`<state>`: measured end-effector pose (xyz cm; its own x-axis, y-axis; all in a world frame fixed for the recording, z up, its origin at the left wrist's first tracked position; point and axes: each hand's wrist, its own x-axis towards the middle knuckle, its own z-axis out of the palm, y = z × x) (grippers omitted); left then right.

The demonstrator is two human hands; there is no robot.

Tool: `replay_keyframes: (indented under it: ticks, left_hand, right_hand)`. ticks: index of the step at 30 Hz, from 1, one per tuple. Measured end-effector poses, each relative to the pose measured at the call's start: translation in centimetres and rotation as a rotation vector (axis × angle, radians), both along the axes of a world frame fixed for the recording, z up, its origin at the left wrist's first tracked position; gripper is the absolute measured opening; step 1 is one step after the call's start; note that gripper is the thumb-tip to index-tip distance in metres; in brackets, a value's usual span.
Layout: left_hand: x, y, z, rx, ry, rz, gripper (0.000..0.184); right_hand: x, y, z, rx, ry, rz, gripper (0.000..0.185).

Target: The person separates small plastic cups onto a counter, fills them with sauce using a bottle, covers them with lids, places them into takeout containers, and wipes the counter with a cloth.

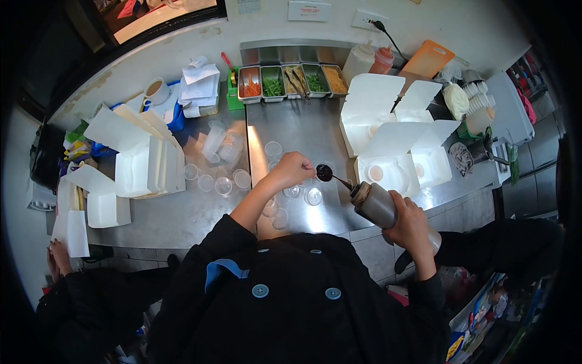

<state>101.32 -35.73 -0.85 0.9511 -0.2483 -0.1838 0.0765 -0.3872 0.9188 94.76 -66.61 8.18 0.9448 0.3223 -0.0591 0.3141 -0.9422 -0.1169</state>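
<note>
L hand (291,171): thumb + fingers pinch edge of sm. cup (324,173)
R hand (407,221): fingers wrapped round big gray bottle (374,203)
Sm. cup: btwn L hand & bottle, above shiny table (315,124), dark sauce (325,170) in it
Bottle: tipped over, thin end at cup
Clear cups (313,196): on table, near L hand
White boxes (371,97): open, R side
Food tins (274,99): in row, back by wall (327,30)

Orange cutting board (430,59) by the white wall (467,27), black plug (379,26) in an outlet (362,20), thank-you sign (309,11), tongs (299,83) on a row of steel pans (274,99).
</note>
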Motion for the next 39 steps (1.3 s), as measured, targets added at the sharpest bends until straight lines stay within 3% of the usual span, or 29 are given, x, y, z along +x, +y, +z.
replay_keyframes:
  ticks: [10,17,19,22,30,37,39]
  left_hand:
    - [-0.1,0.0,0.7,-0.013,0.038,-0.047,0.016]
    - [0.0,0.1,0.8,-0.044,0.04,-0.022,0.016]
    - [0.5,0.1,-0.7,-0.037,0.022,0.003,0.015]
    - [1.8,0.3,-3.4,0.041,0.006,0.006,0.013]
    - [5.5,0.0,-10.2,0.35,-0.13,-0.041,0.016]
    - [5.3,-0.5,-7.9,0.515,-0.046,-0.038,0.026]
    - [4.5,-0.3,-7.0,0.52,-0.17,0.023,0.023]
  right_hand:
    - [-0.4,0.9,-1.0,0.101,0.056,-0.046,0.082]
    - [-1.0,3.0,-2.7,0.513,0.134,-0.062,0.084]
    - [-1.1,3.3,-4.2,0.595,0.153,-0.058,0.092]
    - [-1.2,3.8,-5.7,0.639,0.283,-0.066,0.089]
    - [-1.6,3.6,-9.3,0.635,0.312,-0.038,0.087]
    - [-1.3,4.3,-8.6,0.58,0.345,-0.001,0.085]
    - [-1.1,4.4,-8.6,0.569,0.36,0.016,0.084]
